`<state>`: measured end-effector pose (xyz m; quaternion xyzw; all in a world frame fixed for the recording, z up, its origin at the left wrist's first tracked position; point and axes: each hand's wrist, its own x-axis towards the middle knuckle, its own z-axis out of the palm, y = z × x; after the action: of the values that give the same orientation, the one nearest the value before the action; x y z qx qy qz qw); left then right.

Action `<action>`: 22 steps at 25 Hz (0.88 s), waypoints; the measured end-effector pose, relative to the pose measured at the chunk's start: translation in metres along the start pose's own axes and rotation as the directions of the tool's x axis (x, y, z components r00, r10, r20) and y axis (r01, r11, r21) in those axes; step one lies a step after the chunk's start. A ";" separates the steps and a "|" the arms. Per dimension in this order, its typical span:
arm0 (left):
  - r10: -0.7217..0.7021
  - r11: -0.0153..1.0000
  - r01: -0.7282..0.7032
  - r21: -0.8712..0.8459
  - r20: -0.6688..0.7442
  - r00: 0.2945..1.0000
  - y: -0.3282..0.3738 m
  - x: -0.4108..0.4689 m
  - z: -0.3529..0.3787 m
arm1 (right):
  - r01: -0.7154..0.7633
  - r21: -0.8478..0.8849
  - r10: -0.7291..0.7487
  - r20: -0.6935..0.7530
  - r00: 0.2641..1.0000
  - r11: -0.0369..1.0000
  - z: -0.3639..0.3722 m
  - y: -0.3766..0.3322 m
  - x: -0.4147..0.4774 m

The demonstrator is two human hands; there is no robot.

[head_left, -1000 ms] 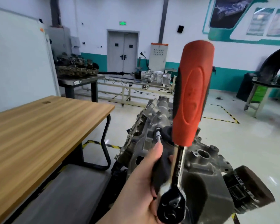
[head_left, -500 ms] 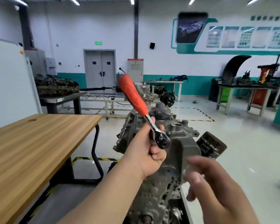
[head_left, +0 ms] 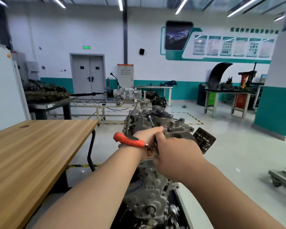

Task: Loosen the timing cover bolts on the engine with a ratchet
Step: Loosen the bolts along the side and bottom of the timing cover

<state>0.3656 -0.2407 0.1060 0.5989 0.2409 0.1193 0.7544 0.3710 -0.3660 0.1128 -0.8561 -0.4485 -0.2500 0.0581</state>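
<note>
Filling the view from 7 to 9 o'clock, a wooden table point(head_left: 31, 154) stands just beside the engine point(head_left: 149, 184). The engine runs from 6 o'clock up to the centre, its near end a ribbed grey casting. Both forearms reach in from the bottom edge and meet above it.

The right hands' back point(head_left: 177, 156) faces the camera at centre. Its fingers are hidden, so I cannot tell whether it grasps anything. The left hand point(head_left: 146, 138) is clenched around the ratchet point(head_left: 130, 140) near its head, with the red and black handle pointing out past the wrist toward 9 o'clock. A black oil filter point(head_left: 204, 140) juts from the engine at 3 o'clock. A slim extension bar point(head_left: 151, 120) rises from the left hand toward 12 o'clock, its tip against the engine's far upper part.
</note>
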 end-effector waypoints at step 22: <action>0.110 0.969 -0.101 -0.225 0.027 0.994 -0.010 0.004 0.013 | -0.245 0.286 0.266 -0.037 0.963 0.926 -0.011 0.000 0.016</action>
<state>0.3746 -0.2528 0.0980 0.5244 0.1790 0.1738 0.8141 0.3741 -0.3574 0.1295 -0.8806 -0.3611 -0.2066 0.2269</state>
